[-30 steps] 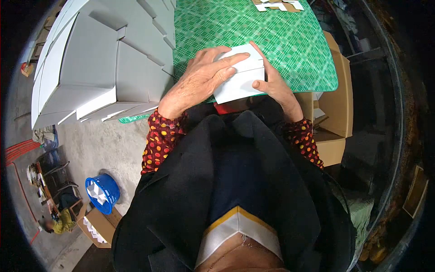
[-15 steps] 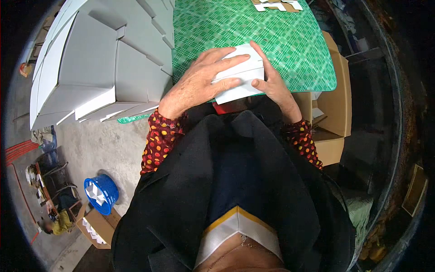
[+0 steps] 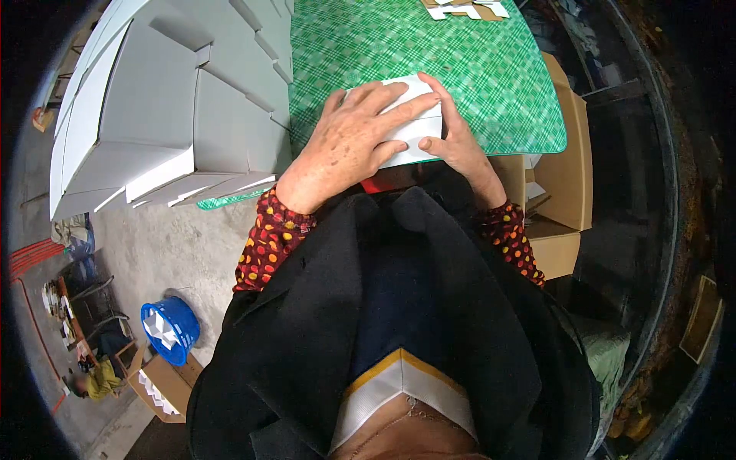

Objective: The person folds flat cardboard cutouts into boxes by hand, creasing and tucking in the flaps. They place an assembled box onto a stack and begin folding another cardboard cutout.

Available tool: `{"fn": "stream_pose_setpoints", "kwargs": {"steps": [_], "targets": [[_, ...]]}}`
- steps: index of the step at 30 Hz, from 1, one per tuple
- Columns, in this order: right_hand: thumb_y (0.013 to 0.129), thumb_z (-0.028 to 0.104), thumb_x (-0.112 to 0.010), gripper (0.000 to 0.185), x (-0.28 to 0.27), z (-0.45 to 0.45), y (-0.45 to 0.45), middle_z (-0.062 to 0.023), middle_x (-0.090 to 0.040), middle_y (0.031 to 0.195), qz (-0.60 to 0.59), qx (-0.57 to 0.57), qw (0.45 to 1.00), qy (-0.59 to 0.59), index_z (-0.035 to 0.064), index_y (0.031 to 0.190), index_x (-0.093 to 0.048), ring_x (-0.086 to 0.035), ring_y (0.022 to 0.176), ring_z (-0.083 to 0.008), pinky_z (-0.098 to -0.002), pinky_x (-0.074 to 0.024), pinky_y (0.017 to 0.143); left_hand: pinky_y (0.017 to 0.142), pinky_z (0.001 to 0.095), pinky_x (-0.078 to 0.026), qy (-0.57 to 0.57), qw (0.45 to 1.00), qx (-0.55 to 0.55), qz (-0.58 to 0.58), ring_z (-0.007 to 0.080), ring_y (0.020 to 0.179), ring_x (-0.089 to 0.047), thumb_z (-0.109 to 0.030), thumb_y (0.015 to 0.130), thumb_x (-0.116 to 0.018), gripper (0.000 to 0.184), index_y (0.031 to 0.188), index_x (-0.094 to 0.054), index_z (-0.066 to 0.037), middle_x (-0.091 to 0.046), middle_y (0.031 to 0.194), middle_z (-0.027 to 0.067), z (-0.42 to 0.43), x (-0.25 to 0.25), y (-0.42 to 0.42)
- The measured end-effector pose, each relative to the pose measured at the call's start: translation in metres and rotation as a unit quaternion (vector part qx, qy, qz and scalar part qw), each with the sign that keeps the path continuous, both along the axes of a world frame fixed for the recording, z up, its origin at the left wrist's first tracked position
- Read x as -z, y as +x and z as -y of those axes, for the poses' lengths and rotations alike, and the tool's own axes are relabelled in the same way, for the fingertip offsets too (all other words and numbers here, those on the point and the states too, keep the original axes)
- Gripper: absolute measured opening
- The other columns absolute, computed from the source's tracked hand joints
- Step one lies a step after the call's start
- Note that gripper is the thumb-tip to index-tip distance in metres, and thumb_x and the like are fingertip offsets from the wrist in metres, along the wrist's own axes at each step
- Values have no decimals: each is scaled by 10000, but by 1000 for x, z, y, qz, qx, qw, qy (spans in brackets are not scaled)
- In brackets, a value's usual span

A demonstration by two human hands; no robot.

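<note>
A small white cardboard box (image 3: 427,132) is between my hands at the near edge of the green-checked table. My left hand (image 3: 360,130) lies across its top and left side, fingers spread and bent, hiding much of it. My right hand (image 3: 456,138) grips the right side, with its thumb on the near corner and its fingers along the far right edge. A faint seam line crosses the visible white face. Close to my left wrist stands a large stack of white cardboard boxes (image 3: 146,84).
The green-checked tablecloth (image 3: 498,100) covers the table. Flat cardboard pieces (image 3: 465,9) lie at its far edge. An open brown carton (image 3: 571,161) stands right of the table. A blue basket (image 3: 180,326) and another carton (image 3: 170,383) with white pieces are on the floor; a person sits at lower left.
My left hand has slid right and farther over the box, covering more of it. Its fingers are more bent now. My right hand keeps its grip, shifted very slightly.
</note>
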State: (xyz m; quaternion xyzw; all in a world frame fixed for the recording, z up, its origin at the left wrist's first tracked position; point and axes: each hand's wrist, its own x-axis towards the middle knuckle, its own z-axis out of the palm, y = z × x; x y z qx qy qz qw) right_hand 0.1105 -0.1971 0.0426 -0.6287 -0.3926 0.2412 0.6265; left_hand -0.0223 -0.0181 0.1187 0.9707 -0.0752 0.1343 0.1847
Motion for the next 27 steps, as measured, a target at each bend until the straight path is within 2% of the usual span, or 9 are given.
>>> {"fn": "stream_pose_setpoints", "kwargs": {"steps": [8, 12, 23, 27], "targets": [[696, 388, -919, 1111, 0, 0, 1, -258, -424, 1504, -22, -19, 1000, 9, 133, 1575, -289, -411, 1394, -420, -530, -321, 1167, 1148, 469, -380, 7, 1000, 12, 9, 284, 1319, -502, -117, 825, -721, 745, 1508, -497, -314, -513, 1485, 21, -1, 3, 0], [689, 370, -927, 1114, 5, 0, 4, -265, -412, 1503, 13, -16, 1000, 10, 132, 1571, -290, -419, 1380, -414, -526, -329, 1156, 1162, 468, -365, 11, 999, 17, 25, 286, 1328, -491, -111, 830, -715, 744, 1510, -493, -314, -516, 1482, 25, -1, 5, 0], [704, 360, -917, 1113, 6, -1, 5, -251, -405, 1516, 13, -24, 999, 21, 130, 1582, -273, -396, 1397, -427, -531, -308, 1172, 1148, 476, -371, -8, 1000, 21, 16, 298, 1324, -486, -119, 824, -726, 736, 1501, -504, -303, -515, 1467, 38, -3, 8, 1], [697, 340, -915, 1104, 3, 0, 4, -229, -394, 1546, 2, -12, 1000, 11, 129, 1582, -290, -380, 1418, -420, -531, -301, 1182, 1133, 475, -382, 24, 1000, 7, -16, 315, 1314, -484, -135, 821, -733, 731, 1493, -512, -318, -524, 1427, 49, 3, -1, 4]]}}
